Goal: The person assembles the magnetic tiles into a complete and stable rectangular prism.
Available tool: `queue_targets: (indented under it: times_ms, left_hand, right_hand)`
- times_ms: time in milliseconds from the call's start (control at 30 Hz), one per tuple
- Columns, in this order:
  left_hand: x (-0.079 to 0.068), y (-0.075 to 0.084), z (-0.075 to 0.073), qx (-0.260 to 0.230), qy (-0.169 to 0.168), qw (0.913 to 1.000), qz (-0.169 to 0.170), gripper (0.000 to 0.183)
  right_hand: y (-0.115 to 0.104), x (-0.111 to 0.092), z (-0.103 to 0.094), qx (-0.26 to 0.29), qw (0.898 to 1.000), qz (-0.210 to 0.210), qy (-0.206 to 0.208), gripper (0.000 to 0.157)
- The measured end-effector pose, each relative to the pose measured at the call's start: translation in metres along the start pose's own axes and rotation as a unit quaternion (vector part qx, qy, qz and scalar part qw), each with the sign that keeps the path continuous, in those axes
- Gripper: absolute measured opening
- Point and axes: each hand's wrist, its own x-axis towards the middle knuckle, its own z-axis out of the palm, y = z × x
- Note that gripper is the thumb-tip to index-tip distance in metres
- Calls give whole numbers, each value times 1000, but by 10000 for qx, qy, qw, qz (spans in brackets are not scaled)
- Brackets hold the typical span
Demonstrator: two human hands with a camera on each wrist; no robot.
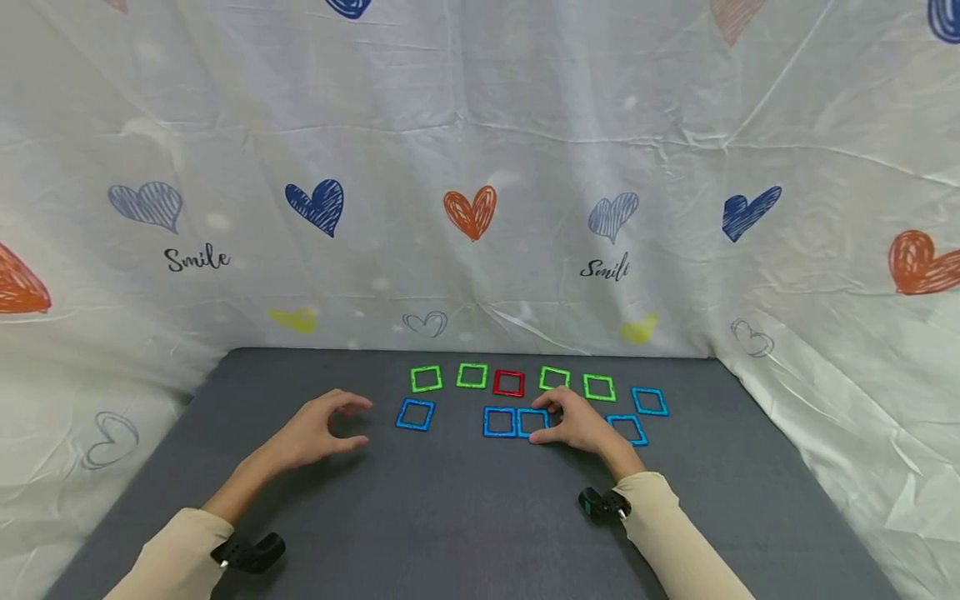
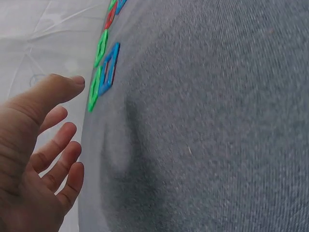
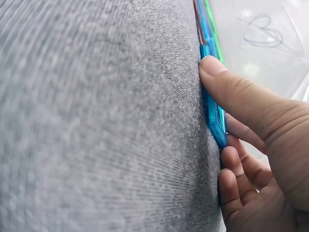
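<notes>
Between its thumb and fingers, my right hand (image 1: 573, 423) grips a blue square frame (image 1: 533, 412) lying on the grey cloth. The right wrist view shows the thumb on the near edge of this blue frame (image 3: 212, 108). Directly to its left, side by side with it, lies another blue square frame (image 1: 498, 422). My left hand (image 1: 318, 429) hovers over the cloth at the left, thumb and fingers apart, holding nothing. Nearest to it is a tilted blue square frame (image 1: 415, 414), also visible past the thumb of the left hand (image 2: 43, 140) in the left wrist view.
Along the back lie green square frames (image 1: 427, 379), a red square frame (image 1: 509, 384) and more green ones (image 1: 599, 387). Two blue square frames (image 1: 649, 402) lie on the right, one partly behind my right hand. A white curtain (image 1: 525, 292) with printed hearts hangs behind the table (image 1: 450, 517).
</notes>
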Motion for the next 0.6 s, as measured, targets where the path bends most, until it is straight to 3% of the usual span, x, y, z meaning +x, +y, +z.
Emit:
queue_targets:
  times_ms: [333,600]
  left_hand:
    - [2,-19,3,-43,-148,9998,-103,58]
    - [12,-22,7,-166,-411,9989,-163,66]
  right_hand:
    - [0,-2,0,-10,10000,57,-50,48]
    - [0,-2,0,-34,10000,1,-47,49]
